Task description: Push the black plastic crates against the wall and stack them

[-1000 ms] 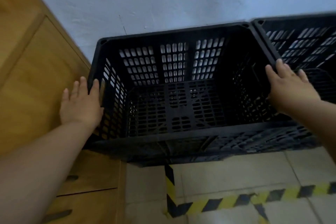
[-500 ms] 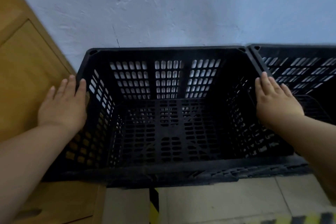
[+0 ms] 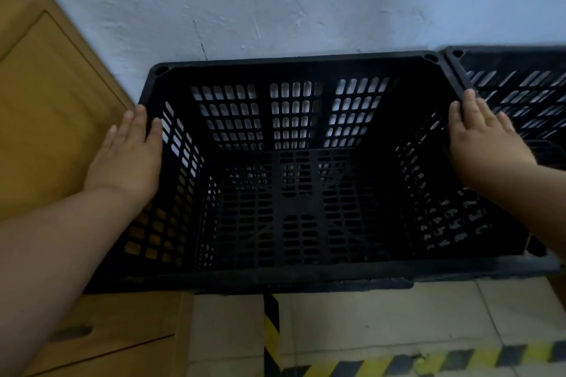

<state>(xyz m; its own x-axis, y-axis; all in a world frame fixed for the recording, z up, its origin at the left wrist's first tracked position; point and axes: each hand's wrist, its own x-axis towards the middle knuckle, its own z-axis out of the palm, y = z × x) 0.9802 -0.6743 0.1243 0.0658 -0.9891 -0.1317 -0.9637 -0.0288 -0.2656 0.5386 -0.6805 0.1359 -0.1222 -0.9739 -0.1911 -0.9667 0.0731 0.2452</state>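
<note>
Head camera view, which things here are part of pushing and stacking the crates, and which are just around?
Part of the job:
- crate, open top, held at both side rims
- second crate, right beside it
- wall behind both
- left hand
- right hand

Just around:
- wooden cabinet on the left
- striped floor tape
- floor tiles

Black slotted crates (image 3: 294, 180), pale blue wall (image 3: 306, 0), yellow-black striped tape (image 3: 428, 361), tan wood cabinet (image 3: 46, 107).

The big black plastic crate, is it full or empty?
Empty: the big black plastic crate shows only its bare slotted floor and walls.
</note>
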